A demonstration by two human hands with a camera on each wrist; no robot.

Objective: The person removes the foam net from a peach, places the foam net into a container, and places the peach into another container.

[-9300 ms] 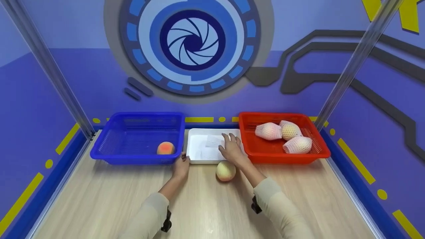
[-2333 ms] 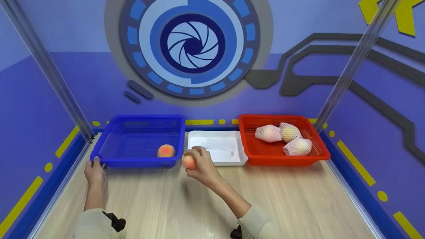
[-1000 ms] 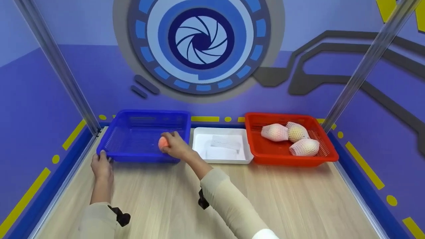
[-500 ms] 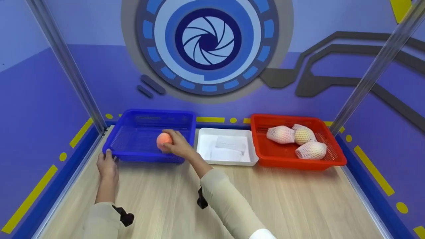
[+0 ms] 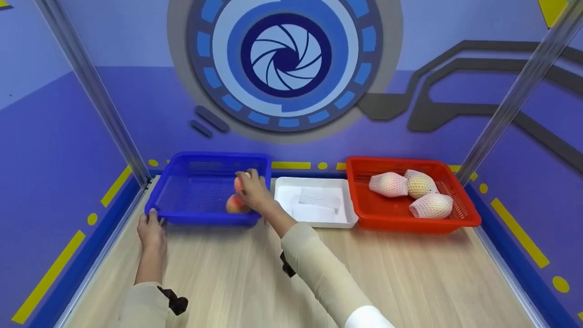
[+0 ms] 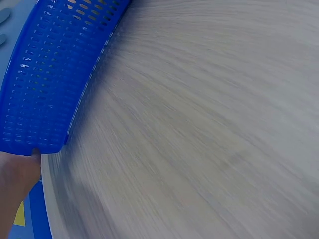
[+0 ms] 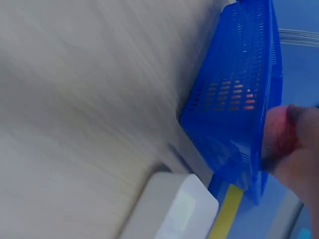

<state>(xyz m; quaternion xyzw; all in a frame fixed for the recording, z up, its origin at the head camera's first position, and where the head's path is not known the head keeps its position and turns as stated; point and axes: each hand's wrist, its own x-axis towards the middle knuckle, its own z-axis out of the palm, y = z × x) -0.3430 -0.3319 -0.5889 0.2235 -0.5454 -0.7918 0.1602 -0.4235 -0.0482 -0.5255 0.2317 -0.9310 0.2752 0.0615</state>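
My right hand grips a reddish peach inside the right part of the blue basket. Just in front of that fruit, a second peach lies on the basket floor. In the right wrist view the held peach shows at the basket's rim, partly covered by the fingers. My left hand holds the basket's front left corner. From the left wrist view, the thumb of my left hand lies on the rim, and its other fingers are hidden.
A white tray with pale, flat sheets in it stands right of the blue basket. Beyond it, a red basket contains netted fruits. Blue panels and metal posts enclose the wooden table at the back and sides.
The peach from in front of the tray was picked up by my right hand and carried into the blue basket, lately shifting backward. My left hand went from the basket's right side to its left corner.
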